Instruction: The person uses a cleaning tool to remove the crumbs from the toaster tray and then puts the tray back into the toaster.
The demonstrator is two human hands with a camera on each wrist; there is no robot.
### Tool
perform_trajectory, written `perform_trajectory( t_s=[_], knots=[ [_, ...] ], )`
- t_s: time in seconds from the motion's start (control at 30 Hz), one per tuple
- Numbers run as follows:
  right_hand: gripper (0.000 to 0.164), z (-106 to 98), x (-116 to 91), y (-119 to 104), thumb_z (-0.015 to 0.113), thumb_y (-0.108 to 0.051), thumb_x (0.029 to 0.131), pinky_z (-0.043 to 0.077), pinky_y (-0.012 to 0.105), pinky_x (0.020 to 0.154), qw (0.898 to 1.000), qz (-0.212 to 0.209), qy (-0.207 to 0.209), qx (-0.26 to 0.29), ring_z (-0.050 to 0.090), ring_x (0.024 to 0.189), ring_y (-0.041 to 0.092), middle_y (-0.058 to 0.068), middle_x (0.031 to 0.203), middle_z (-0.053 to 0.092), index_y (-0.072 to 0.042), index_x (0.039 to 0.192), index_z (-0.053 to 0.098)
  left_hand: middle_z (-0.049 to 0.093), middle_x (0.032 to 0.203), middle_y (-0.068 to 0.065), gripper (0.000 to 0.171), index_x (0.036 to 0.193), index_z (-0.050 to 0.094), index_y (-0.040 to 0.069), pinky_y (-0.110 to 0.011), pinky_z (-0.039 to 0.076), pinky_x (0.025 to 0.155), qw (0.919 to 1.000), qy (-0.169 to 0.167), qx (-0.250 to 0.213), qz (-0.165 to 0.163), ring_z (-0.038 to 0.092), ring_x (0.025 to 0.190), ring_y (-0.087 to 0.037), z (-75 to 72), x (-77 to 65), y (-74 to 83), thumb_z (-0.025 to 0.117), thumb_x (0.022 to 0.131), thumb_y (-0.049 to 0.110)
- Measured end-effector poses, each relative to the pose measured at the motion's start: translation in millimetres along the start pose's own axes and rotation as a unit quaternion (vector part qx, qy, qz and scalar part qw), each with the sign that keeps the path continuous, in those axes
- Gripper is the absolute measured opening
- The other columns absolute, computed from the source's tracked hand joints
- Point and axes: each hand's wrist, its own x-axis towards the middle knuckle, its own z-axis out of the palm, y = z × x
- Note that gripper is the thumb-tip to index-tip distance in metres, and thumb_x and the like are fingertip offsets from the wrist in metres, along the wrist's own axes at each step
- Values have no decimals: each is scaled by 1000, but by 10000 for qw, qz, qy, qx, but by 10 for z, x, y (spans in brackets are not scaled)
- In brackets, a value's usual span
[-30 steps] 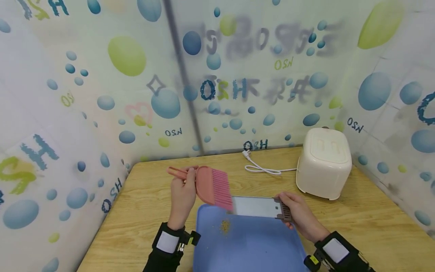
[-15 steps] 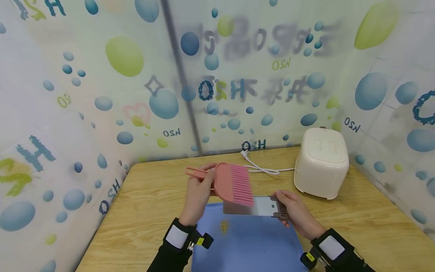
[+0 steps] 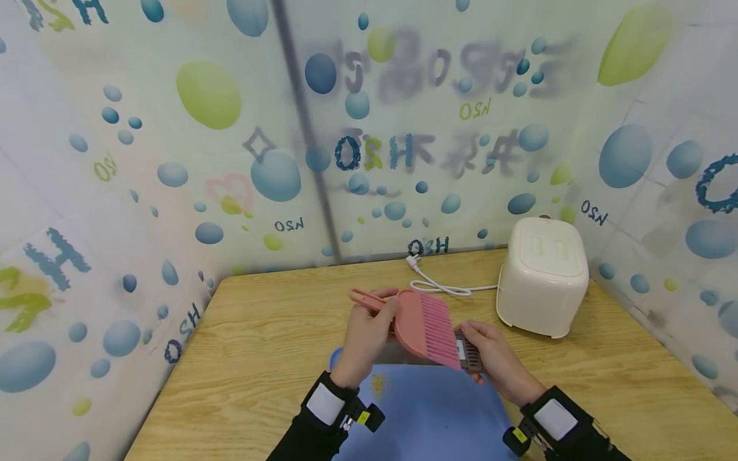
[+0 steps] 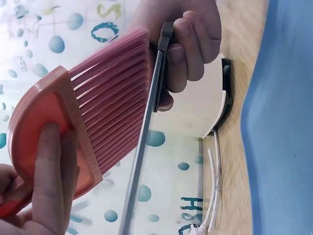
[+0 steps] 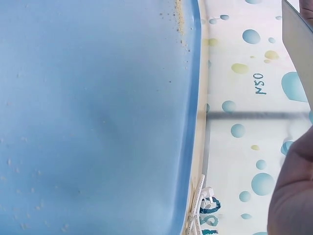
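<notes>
My left hand [image 3: 366, 336] grips a pink brush [image 3: 410, 320] by its handle, fingers lying along the brush head in the left wrist view. My right hand [image 3: 503, 362] pinches the grey slotted end of a flat metal crumb tray [image 3: 398, 352]. Over that tray, the pink bristles [image 4: 115, 98] reach close to the right hand's fingers, their tips at its surface. Most of the metal is hidden behind the brush in the head view; the left wrist view sees it edge-on. Below both hands lies a blue tray [image 3: 432, 416] bearing a small heap of tan crumbs [image 3: 378, 384].
A cream toaster [image 3: 542, 278] stands at the right rear of the wooden table [image 3: 259, 358]. Its white cord [image 3: 446, 288] and plug lie near the back edge. Patterned curtains [image 3: 230, 160] enclose the table. Scattered crumbs [image 5: 38, 172] show on the blue tray in the right wrist view.
My left hand has moved the brush rightward along the crumb tray, from its far left end to beside the right hand. The right hand has stayed nearly still, keeping its hold.
</notes>
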Motion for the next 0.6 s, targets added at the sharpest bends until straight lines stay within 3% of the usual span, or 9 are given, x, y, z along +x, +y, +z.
perform_trajectory(
  t_s=[0.23, 0.6],
  knots=[
    [47, -13, -11, 31, 34, -35, 112, 44, 24, 40, 9998, -207, -62, 32, 50, 47, 11, 7, 81, 63, 5, 122, 57, 70, 117, -19, 41, 138, 58, 0, -32, 60, 73, 9999, -83, 86, -50, 73, 95, -25, 42, -19, -30, 60, 104, 23],
    [45, -23, -16, 28, 35, -35, 112, 44, 25, 40, 9999, -145, 30, 54, 49, 46, 10, 7, 81, 61, 4, 119, 56, 71, 112, -20, 40, 136, 59, -1, -33, 61, 65, 9991, -91, 403, 68, 75, 86, -27, 59, -20, -50, 58, 104, 22]
  ],
)
